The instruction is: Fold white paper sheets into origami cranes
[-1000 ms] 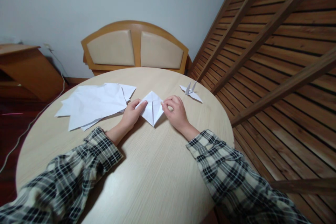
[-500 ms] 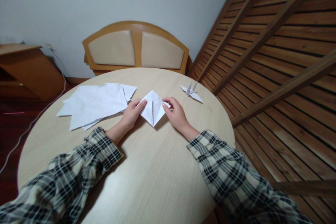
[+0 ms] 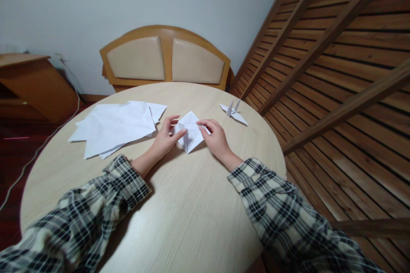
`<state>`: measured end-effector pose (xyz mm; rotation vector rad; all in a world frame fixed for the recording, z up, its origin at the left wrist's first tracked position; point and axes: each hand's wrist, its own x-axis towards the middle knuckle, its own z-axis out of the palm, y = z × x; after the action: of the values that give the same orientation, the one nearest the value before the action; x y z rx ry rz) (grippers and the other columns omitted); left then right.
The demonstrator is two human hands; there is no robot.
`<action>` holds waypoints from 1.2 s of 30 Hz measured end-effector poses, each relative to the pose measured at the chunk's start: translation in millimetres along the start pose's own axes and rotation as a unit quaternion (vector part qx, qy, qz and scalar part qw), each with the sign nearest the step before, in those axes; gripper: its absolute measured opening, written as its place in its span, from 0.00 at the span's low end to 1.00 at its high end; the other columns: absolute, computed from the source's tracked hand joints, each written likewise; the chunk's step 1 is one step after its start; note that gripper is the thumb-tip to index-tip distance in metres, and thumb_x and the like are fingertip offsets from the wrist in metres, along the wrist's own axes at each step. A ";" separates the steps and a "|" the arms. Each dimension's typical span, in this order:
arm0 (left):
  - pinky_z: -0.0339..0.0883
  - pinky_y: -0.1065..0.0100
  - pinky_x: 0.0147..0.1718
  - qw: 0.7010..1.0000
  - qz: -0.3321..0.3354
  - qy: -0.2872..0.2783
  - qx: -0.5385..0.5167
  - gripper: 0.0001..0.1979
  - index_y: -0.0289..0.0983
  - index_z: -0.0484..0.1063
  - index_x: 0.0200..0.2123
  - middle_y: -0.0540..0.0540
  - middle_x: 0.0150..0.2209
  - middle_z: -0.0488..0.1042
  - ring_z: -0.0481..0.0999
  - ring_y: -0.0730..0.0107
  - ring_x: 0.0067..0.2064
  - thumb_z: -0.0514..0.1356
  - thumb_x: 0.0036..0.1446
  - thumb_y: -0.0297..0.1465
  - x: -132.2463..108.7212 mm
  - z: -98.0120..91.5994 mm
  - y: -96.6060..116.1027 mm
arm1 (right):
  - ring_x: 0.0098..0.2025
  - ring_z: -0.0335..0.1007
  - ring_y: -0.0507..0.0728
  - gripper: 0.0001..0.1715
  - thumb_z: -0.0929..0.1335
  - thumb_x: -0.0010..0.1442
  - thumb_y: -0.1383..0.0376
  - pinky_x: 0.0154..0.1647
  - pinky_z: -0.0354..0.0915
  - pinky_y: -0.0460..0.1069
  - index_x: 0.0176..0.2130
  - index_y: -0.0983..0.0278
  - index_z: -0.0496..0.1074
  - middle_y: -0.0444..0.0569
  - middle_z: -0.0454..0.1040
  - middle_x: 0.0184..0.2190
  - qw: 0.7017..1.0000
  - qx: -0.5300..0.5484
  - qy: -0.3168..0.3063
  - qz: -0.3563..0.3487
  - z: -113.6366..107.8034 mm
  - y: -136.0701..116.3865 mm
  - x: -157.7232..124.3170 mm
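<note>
A white folded paper, kite-shaped with its point towards me, lies on the round pale wooden table. My left hand pinches the paper's left flap between thumb and fingers and reaches over its middle crease. On the other side, my right hand has curled fingers pressing the paper's right flap near its upper edge. Both sleeves are plaid.
A loose pile of white sheets lies left of my hands. A finished paper crane stands at the table's far right. A wooden chair with beige cushions faces me across the table. A slatted wooden wall runs along the right.
My left hand has moved right onto the paper's middle, taking the left flap with it. My right fingers have closed in on the right flap. The paper looks narrower.
</note>
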<state>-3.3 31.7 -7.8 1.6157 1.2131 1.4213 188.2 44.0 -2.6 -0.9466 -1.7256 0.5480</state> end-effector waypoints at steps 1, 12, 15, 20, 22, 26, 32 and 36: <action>0.67 0.63 0.39 1.000 0.000 -0.006 0.007 0.26 0.40 0.64 0.51 0.42 0.47 0.69 0.70 0.60 0.46 0.67 0.49 0.36 -0.1 0.0 -0.9 | 0.43 0.70 0.56 0.09 0.65 0.61 0.69 0.47 0.67 0.53 0.39 0.60 0.74 0.49 0.75 0.39 1.000 -0.001 -0.001 -0.001 -0.1 0.0 0.0; 0.69 0.60 0.44 0.998 0.015 -0.065 -0.024 0.21 0.42 0.66 0.52 0.41 0.52 0.70 0.69 0.58 0.53 0.64 0.55 0.35 -1.3 -2.2 -2.2 | 0.45 0.71 0.56 0.09 0.66 0.61 0.67 0.49 0.66 0.55 0.40 0.60 0.75 0.50 0.76 0.40 0.999 0.022 0.020 0.031 -0.1 7.1 2.0; 0.70 0.61 0.43 0.996 0.020 -0.074 -0.035 0.20 0.42 0.67 0.51 0.40 0.52 0.71 0.70 0.58 0.53 0.63 0.56 0.34 -2.0 -1.8 -0.8 | 0.46 0.71 0.56 0.09 0.65 0.61 0.66 0.51 0.65 0.55 0.40 0.61 0.75 0.51 0.76 0.43 0.996 0.047 0.028 0.065 0.6 12.0 2.6; 0.73 0.65 0.36 0.993 0.002 -0.089 -0.073 0.19 0.42 0.69 0.51 0.40 0.52 0.71 0.72 0.59 0.49 0.63 0.56 0.33 -3.6 -1.0 2.1 | 0.47 0.71 0.57 0.10 0.65 0.61 0.65 0.51 0.65 0.55 0.40 0.61 0.75 0.51 0.77 0.44 0.983 0.106 0.033 0.145 2.3 21.0 4.1; 0.74 0.66 0.35 0.992 -0.006 -0.095 -0.087 0.19 0.42 0.70 0.51 0.41 0.51 0.71 0.72 0.62 0.46 0.63 0.55 0.31 -4.4 -0.8 2.7 | 0.47 0.71 0.56 0.10 0.64 0.60 0.65 0.50 0.65 0.54 0.40 0.60 0.75 0.51 0.76 0.44 0.978 0.119 0.041 0.166 3.0 24.1 4.9; 0.73 0.67 0.34 0.990 -0.014 -0.102 -0.101 0.20 0.42 0.72 0.50 0.43 0.46 0.72 0.72 0.67 0.40 0.62 0.52 0.26 -5.1 0.0 2.7 | 0.46 0.71 0.56 0.10 0.64 0.59 0.65 0.48 0.64 0.53 0.40 0.60 0.74 0.51 0.76 0.44 0.970 0.134 0.046 0.199 3.5 27.1 6.0; 0.70 0.70 0.29 0.994 -0.021 -0.071 -0.075 0.19 0.41 0.75 0.44 0.44 0.43 0.73 0.72 0.68 0.37 0.59 0.49 0.21 -4.6 1.9 3.4 | 0.45 0.70 0.55 0.11 0.63 0.59 0.65 0.47 0.64 0.53 0.40 0.60 0.75 0.50 0.76 0.44 0.971 0.135 0.029 0.196 3.8 25.3 5.1; 0.68 0.69 0.31 0.998 -0.007 -0.059 -0.020 0.19 0.40 0.74 0.44 0.43 0.43 0.74 0.73 0.66 0.39 0.57 0.49 0.21 -3.3 0.7 -0.8 | 0.43 0.70 0.56 0.12 0.64 0.58 0.66 0.45 0.64 0.52 0.40 0.61 0.75 0.50 0.77 0.43 0.970 0.138 0.010 0.200 4.5 24.2 4.5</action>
<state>-2.8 29.0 -9.8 1.6375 1.1195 1.3143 191.4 62.1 -19.5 -1.0956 -1.3974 1.0098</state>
